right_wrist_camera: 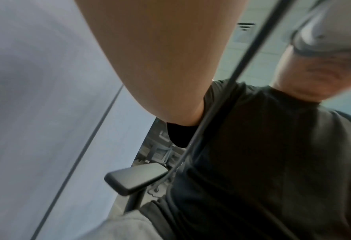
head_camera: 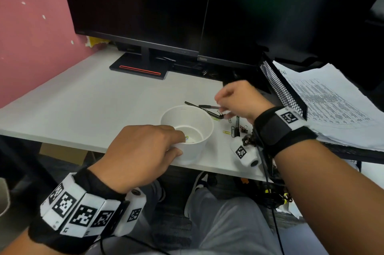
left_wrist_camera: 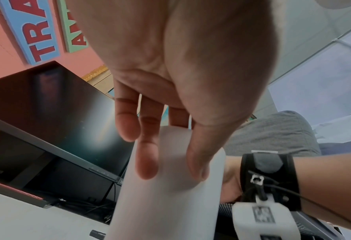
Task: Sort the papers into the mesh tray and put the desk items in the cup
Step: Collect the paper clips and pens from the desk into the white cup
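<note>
Lower centre, the left hand (head_camera: 143, 150) grips the white cup (head_camera: 194, 123) at its rim; the right hand (head_camera: 239, 98) pinches a pen (head_camera: 209, 106) just right of it.

The head view looks down and forward from above the seated person, taking in the white desk (head_camera: 83, 98), two dark monitors (head_camera: 135, 5) across the top of the frame, and the lap at the bottom. The left wrist view sits close under the left hand (left_wrist_camera: 180, 73), facing up past the fingers (left_wrist_camera: 148, 162) to the cup (left_wrist_camera: 170, 203) at lower centre; the monitors fill its left side, shared with the head view. The right wrist view, blurred, faces back toward the person's forearm and dark shirt (right_wrist_camera: 273, 162), with a chair armrest (right_wrist_camera: 135, 177) at lower centre.
</note>
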`<control>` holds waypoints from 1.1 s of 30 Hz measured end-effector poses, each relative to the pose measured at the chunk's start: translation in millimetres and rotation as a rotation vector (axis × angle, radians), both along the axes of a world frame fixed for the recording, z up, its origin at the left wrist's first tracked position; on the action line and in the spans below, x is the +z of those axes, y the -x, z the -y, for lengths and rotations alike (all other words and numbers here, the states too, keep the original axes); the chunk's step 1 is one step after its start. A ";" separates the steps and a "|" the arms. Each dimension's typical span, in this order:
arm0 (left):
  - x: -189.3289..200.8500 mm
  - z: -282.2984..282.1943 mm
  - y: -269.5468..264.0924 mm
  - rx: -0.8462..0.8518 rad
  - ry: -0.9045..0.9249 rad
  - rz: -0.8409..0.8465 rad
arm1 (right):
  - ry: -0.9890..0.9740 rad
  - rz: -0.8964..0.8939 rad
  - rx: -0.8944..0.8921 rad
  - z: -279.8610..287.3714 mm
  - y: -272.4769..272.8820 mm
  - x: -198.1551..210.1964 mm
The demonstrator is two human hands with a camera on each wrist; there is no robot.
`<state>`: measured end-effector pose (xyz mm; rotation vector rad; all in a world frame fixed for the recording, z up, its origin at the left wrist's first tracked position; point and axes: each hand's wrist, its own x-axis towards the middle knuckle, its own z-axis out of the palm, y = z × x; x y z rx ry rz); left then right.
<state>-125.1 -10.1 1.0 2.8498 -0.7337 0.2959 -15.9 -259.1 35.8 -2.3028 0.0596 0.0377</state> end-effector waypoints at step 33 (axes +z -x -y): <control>-5.1 -5.1 -1.2 0.005 0.015 0.040 | 0.351 -0.239 -0.062 11.2 -17.1 -60.7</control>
